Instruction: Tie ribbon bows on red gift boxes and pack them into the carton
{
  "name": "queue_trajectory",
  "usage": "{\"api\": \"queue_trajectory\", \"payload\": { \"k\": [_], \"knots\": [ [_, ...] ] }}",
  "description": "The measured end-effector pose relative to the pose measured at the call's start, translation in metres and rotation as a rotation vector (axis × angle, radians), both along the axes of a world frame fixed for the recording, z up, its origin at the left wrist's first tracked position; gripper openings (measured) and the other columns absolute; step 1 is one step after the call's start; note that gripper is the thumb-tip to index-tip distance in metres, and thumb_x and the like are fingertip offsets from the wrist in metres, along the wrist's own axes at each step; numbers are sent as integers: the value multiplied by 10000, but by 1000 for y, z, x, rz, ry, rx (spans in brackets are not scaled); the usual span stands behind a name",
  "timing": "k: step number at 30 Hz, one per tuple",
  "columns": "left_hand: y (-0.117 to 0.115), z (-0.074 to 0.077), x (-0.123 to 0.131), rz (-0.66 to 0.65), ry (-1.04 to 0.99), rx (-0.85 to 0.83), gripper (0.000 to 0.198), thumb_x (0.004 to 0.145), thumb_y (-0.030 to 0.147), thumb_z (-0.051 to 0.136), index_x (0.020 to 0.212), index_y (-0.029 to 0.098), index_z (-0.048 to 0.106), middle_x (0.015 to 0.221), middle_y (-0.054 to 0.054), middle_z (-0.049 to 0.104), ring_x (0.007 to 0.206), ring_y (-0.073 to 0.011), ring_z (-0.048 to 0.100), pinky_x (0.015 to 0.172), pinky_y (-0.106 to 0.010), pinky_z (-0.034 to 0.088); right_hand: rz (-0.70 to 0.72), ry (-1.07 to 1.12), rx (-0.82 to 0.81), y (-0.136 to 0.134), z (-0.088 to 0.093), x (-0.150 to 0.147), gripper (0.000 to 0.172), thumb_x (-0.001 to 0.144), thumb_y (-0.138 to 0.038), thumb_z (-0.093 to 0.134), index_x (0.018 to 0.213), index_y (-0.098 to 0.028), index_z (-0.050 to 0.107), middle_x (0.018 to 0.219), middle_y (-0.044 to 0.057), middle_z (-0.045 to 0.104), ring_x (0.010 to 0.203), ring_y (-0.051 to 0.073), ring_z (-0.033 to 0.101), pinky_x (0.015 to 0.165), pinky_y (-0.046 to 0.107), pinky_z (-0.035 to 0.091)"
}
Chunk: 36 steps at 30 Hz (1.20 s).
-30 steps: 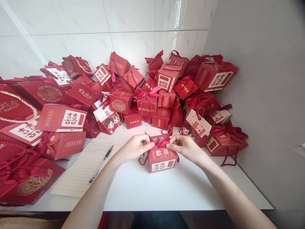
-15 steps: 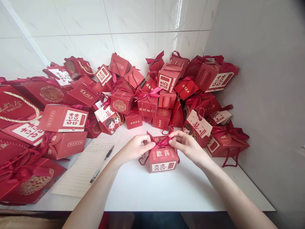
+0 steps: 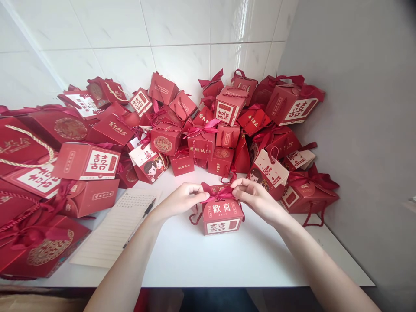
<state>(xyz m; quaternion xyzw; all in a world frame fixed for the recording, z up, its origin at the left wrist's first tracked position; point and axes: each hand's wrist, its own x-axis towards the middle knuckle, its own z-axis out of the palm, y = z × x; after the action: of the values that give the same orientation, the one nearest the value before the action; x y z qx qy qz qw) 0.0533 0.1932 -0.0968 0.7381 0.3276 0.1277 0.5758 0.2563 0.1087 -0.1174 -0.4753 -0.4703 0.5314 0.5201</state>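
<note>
A small red gift box (image 3: 222, 216) with white characters on its sloping lid stands upright on the white table (image 3: 227, 264) in front of me. Across its top runs a dark red ribbon (image 3: 220, 196), gathered at the middle. My left hand (image 3: 186, 198) pinches the ribbon's left side between thumb and fingers. On the right side, my right hand (image 3: 251, 197) grips the other part of the ribbon the same way. Twisted red cord handles hang at both sides of the box.
Red gift boxes (image 3: 165, 138) with ribbons and cords are heaped along the tiled wall (image 3: 178, 26) and at the left. A lined notepad (image 3: 100, 234) with a pen (image 3: 147, 210) lies left of my arm. A grey wall (image 3: 364, 151) bounds the right.
Both hands have drawn slightly apart, pulling the ribbon outward, and it lies flatter and straighter over the box top. The box stays in place.
</note>
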Motion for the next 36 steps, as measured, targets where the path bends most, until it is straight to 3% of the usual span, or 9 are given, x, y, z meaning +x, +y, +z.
{"api": "queue_trajectory", "payload": {
  "k": [11, 17, 25, 36],
  "knots": [
    [9, -5, -7, -91, -19, -50, 291, 791, 363, 575, 630, 176, 423, 609, 35, 542, 522, -124, 591, 522, -262, 479, 109, 135, 3, 2, -3, 8, 248, 690, -253, 699, 708, -188, 460, 629, -68, 426, 552, 63, 365, 555, 221, 297],
    [13, -6, -9, -138, -30, -101, 320, 773, 378, 591, 619, 181, 391, 586, 45, 538, 504, -134, 593, 523, -278, 478, 198, 214, 14, 7, -10, 12, 275, 708, -253, 714, 697, -189, 446, 635, -59, 443, 561, 65, 388, 563, 209, 331],
    [17, -8, -11, -138, -28, 96, 271, 741, 313, 578, 581, 172, 412, 567, 67, 422, 534, -69, 387, 532, -218, 309, 225, 278, -4, 9, -15, 14, 365, 687, -253, 740, 657, -200, 380, 608, -71, 376, 548, 62, 387, 573, 208, 358],
    [20, -9, -13, -175, -24, 153, 259, 739, 285, 558, 578, 177, 387, 581, 66, 391, 548, -76, 343, 543, -231, 268, 220, 215, 0, 10, -14, 13, 414, 648, -307, 754, 637, -206, 352, 602, -74, 337, 525, 66, 331, 545, 221, 330]
  ]
}}
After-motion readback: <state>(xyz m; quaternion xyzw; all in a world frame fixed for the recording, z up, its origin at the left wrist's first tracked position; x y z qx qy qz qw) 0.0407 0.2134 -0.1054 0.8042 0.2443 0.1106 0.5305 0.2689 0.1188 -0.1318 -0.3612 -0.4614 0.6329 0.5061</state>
